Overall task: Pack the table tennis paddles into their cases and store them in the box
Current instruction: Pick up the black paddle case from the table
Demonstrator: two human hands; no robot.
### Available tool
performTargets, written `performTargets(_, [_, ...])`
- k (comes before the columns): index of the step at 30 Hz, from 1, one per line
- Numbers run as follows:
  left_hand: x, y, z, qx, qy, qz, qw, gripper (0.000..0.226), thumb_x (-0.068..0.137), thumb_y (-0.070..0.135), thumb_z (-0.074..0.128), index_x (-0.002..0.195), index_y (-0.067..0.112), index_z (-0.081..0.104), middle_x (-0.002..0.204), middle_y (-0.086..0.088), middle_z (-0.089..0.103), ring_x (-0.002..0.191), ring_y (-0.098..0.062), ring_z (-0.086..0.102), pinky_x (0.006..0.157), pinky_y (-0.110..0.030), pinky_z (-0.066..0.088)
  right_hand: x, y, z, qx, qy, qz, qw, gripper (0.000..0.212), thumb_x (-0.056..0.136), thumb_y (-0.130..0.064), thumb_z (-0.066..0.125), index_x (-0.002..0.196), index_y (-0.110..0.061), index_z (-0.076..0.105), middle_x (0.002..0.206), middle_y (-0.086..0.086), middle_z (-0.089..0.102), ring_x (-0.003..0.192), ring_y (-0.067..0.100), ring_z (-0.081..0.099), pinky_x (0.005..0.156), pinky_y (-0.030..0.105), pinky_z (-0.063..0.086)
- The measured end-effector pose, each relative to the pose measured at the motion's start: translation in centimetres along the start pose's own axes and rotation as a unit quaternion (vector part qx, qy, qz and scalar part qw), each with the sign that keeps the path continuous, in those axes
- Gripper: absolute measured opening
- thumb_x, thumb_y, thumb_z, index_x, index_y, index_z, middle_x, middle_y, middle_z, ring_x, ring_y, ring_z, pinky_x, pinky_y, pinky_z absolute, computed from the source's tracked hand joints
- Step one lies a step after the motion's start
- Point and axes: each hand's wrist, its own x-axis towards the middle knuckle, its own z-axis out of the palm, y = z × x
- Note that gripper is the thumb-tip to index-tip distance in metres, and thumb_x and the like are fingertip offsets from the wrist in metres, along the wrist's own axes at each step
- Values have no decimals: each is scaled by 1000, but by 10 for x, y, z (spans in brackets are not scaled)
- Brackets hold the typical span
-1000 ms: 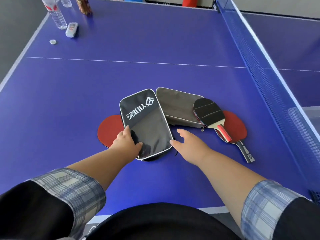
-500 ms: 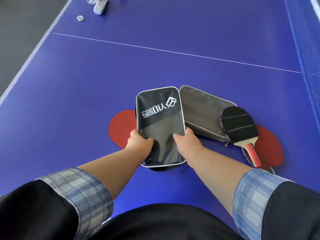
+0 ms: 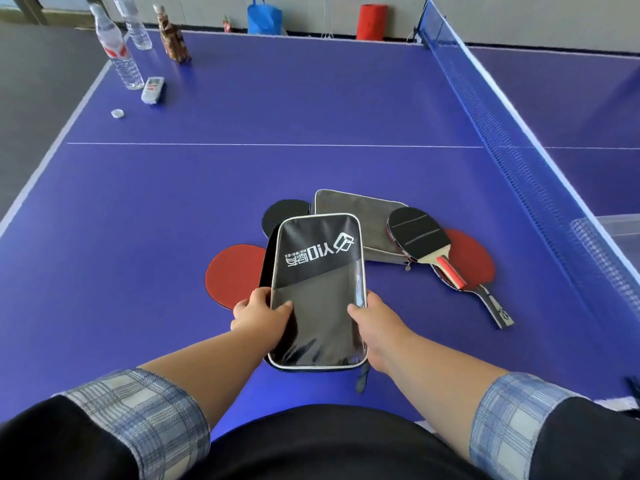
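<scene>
Now: left hand (image 3: 259,311) and right hand (image 3: 374,323) pinch the black case (image 3: 318,271) by its long sides, thumbs on top, toward the table's (image 3: 311,105) near edge, overlapping a red paddle (image 3: 235,271). Best keep one side steady, find the zip pull (image 3: 362,379) before loading. Grey case (image 3: 353,216) lies mid-table. Bottles (image 3: 117,60) at far-left corner; net (image 3: 519,150) along right edge.

Nearest: front case (image 3: 318,296) over left paddle (image 3: 235,271) and rear paddle (image 3: 284,216); second case (image 3: 353,216) behind-right; top paddle (image 3: 415,233) across it and lower paddle (image 3: 474,261).

Sports/rec rm: blue table tennis table (image 3: 311,98) w/ net (image 3: 512,147), paddles (image 3: 415,233) on it, grey floor (image 3: 34,64).
</scene>
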Motion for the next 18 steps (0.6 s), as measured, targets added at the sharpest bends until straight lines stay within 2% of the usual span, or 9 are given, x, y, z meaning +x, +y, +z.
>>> performTargets(1, [-5, -6, 2, -19, -38, 6, 999, 44, 90, 45, 59, 131, 32, 49, 125, -4, 55, 106, -30, 57, 93, -42, 49, -6, 10, -5, 14, -1, 10, 1000, 28, 101, -22, 50, 125, -37, 54, 109, -4, 67, 98, 21, 67, 80, 44, 61])
performTargets(3, [-12, -16, 9, -34, -113, 9, 993, 37, 93, 41, 59, 127, 28, 49, 111, 0, 62, 97, -22, 61, 84, -36, 49, -13, 28, -16, 7, 4, 22, 1000, 25, 100, -23, 51, 123, -31, 57, 109, -5, 68, 98, 21, 67, 84, 45, 60])
performTargets(6, [-24, -33, 30, 1, -181, -2, 984, 29, 95, 36, 57, 121, 23, 52, 113, -4, 63, 100, -25, 64, 91, -44, 55, -26, 53, -38, -62, 24, 23, 997, 34, 98, -28, 51, 132, -33, 53, 107, -10, 66, 97, 18, 64, 87, 40, 56])
performTargets(8, [-27, -41, 43, 55, -193, -1, 980, 27, 96, 35, 54, 119, 20, 52, 109, -5, 61, 93, -24, 63, 88, -42, 56, -31, 64, -47, -98, 28, 19, 995, 42, 98, -29, 52, 139, -37, 47, 114, -8, 64, 100, 18, 63, 90, 39, 53])
performTargets(10, [-28, -44, 52, 142, -177, 4, 974, 34, 96, 39, 52, 122, 18, 52, 109, -6, 56, 89, -24, 57, 79, -36, 53, -30, 72, -49, -133, 28, 12, 991, 43, 97, -28, 53, 140, -34, 46, 120, -6, 63, 103, 19, 61, 94, 37, 51])
performTargets(11, [-28, -43, 55, 189, -151, 0, 970, 37, 94, 41, 51, 124, 19, 51, 115, -7, 51, 94, -27, 55, 78, -36, 51, -29, 75, -49, -157, 24, 10, 987, 42, 97, -27, 53, 139, -31, 47, 122, -5, 63, 105, 20, 60, 93, 35, 49])
performTargets(14, [-37, -38, 60, 285, -57, 0, 957, 42, 86, 46, 49, 122, 24, 51, 138, -8, 36, 119, -35, 41, 91, -41, 45, -28, 78, -45, -233, 7, -3, 973, 49, 96, -30, 59, 142, -24, 46, 137, 5, 57, 120, 26, 57, 99, 33, 46])
performTargets(16, [-49, -30, 65, 283, -17, 44, 958, 39, 82, 49, 51, 112, 24, 53, 145, -4, 33, 126, -34, 36, 97, -41, 40, -29, 75, -44, -257, -9, 5, 966, 71, 95, -43, 60, 155, -21, 30, 154, 9, 40, 136, 29, 46, 107, 36, 40])
performTargets(18, [-65, -18, 75, 232, -11, 128, 964, 29, 80, 50, 54, 93, 24, 51, 137, -1, 41, 121, -29, 41, 94, -40, 43, -32, 66, -46, -248, -9, 2, 969, 82, 93, -57, 57, 159, -22, 22, 161, 8, 28, 143, 29, 38, 110, 39, 37])
